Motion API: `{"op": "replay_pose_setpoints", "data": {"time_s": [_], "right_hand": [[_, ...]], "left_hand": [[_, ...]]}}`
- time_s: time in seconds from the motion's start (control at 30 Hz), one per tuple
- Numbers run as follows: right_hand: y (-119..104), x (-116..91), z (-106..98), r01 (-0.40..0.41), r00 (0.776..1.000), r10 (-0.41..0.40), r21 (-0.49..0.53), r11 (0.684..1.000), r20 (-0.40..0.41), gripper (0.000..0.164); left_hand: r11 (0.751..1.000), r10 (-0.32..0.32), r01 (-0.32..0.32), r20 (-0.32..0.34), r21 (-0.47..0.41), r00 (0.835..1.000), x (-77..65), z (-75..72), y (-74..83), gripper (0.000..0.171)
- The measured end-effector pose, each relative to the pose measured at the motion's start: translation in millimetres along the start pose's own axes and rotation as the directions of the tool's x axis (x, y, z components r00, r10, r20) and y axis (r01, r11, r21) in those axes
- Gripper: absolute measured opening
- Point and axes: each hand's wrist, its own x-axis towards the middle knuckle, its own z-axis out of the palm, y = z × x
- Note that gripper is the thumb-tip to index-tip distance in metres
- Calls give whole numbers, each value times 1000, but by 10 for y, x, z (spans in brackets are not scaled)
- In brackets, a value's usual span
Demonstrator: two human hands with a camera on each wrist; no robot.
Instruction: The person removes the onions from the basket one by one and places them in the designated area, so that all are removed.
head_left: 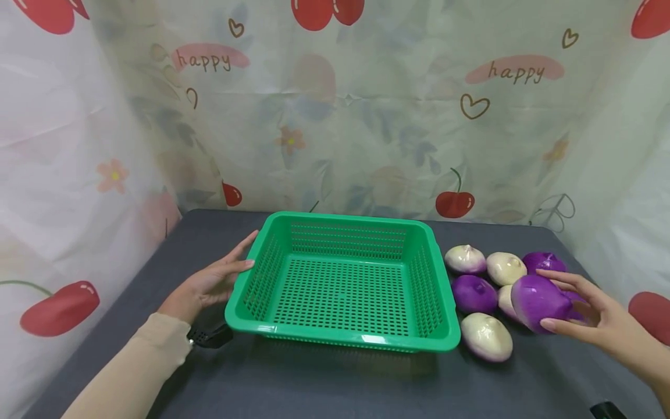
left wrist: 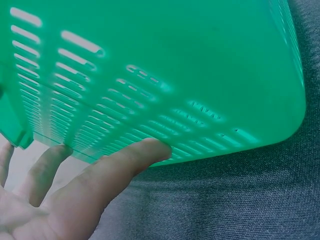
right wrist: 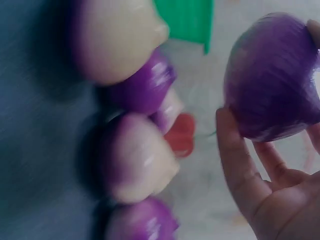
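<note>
The green plastic basket (head_left: 340,337) stands in the middle of the table, its slotted bottom bare. At its left side is my left hand (head_left: 214,282), fingers extended; in the left wrist view the fingertips (left wrist: 155,149) lie against the slotted wall (left wrist: 210,60). My right hand (head_left: 602,314) holds a purple turnip (head_left: 539,304) between thumb and fingers, raised over the other turnips. In the right wrist view the held turnip (right wrist: 272,77) looks glossy. Beside the basket's right side lie several more purple and white turnips, among them a pale one (head_left: 487,337) nearest the front.
The dark grey table (head_left: 314,384) meets a patterned curtain (head_left: 366,145) at the back, and more curtain hangs at both sides. A thin looped cord (head_left: 557,209) shows at the back right corner. A small black object (head_left: 607,410) is at the front right edge.
</note>
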Motion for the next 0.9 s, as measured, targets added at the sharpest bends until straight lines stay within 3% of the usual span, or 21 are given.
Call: {"op": "replay_pose_setpoints", "data": {"time_s": [0.2, 0.27, 0.57, 0.9], "right_hand": [[342, -219, 46, -183, 983, 185, -92, 979, 4, 69], [425, -266, 70, -209, 978, 210, -119, 971, -1, 68], [540, -334, 154, -262, 963, 271, -226, 938, 7, 75], [583, -370, 217, -204, 977, 213, -223, 953, 17, 68]], "left_hand": [[1000, -2, 2, 4, -10, 1000, -11, 28, 15, 72], [1000, -4, 4, -3, -9, 1000, -11, 31, 15, 72], [1000, 1, -1, -4, 8, 1000, -11, 35, 15, 73], [1000, 8, -8, 8, -8, 1000, -31, 76, 40, 74]]}}
